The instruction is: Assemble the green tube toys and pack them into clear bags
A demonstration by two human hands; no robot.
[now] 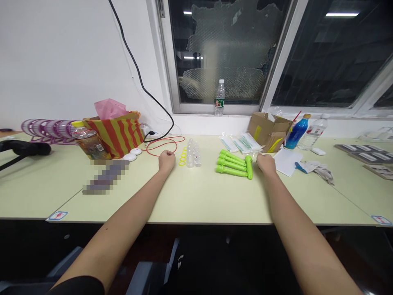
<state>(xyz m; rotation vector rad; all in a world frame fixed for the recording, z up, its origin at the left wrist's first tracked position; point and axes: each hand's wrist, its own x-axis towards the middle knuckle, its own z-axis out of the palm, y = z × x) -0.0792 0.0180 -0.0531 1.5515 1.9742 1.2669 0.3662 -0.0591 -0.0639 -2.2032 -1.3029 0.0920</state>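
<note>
Pale surface [199, 200] across mid-frame, dark window [331, 61] upper right, left hand [166, 161] and right hand [266, 164] curled into fists, green tubes [234, 165] between

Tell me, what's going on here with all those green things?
A person has both hands on a pale table, curled into loose fists, and nothing can be seen held in either. The left hand is beside some yellow rings and clear plastic pieces. The right hand is next to the green sticks. Four of those lie side by side, and another lies across their ends.
</note>
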